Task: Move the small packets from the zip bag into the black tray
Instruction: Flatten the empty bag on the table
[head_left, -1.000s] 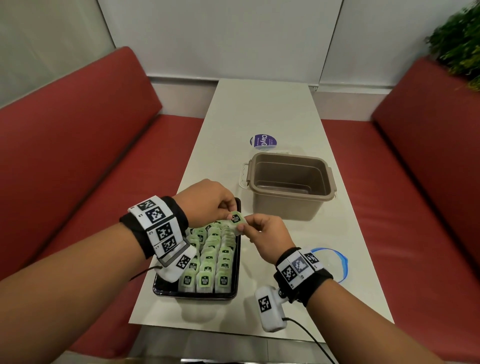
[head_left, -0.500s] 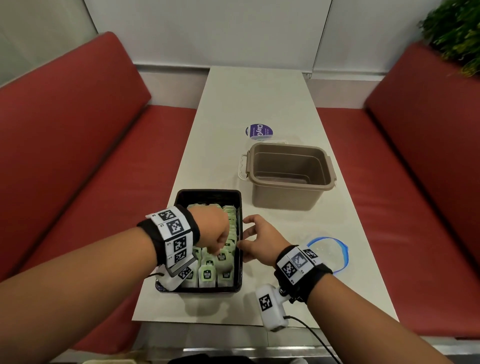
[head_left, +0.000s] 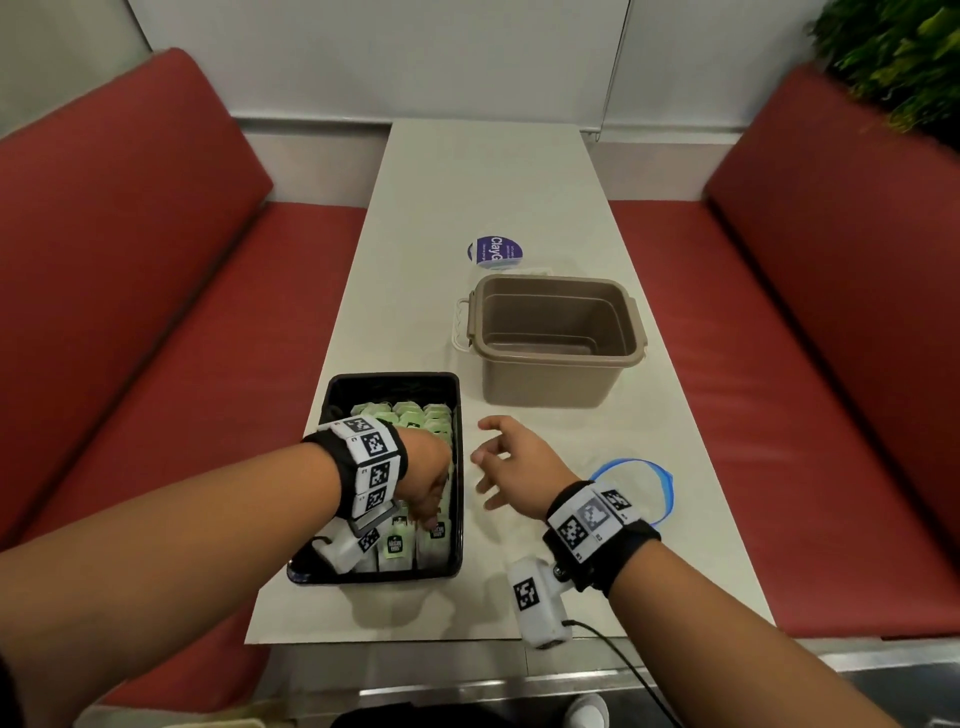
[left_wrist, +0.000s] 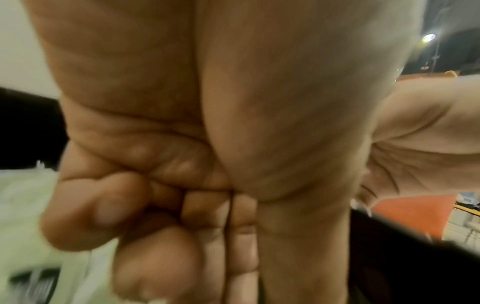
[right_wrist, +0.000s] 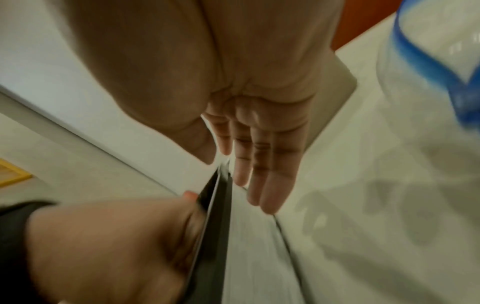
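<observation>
From the head view, my left hand (head_left: 423, 475) has stayed down in the black tray (head_left: 457, 467), over the small packets (head_left: 415, 415), and my right hand (head_left: 511, 465) has moved from the tray rim toward the zip bag (head_left: 631, 488), fingers spread and empty. In the left wrist view, the fingers (left_wrist: 85, 214) are curled; if they hold a packet, I cannot tell. In the right wrist view, straight fingers (right_wrist: 270, 185) hover over the table (right_wrist: 363, 205).
</observation>
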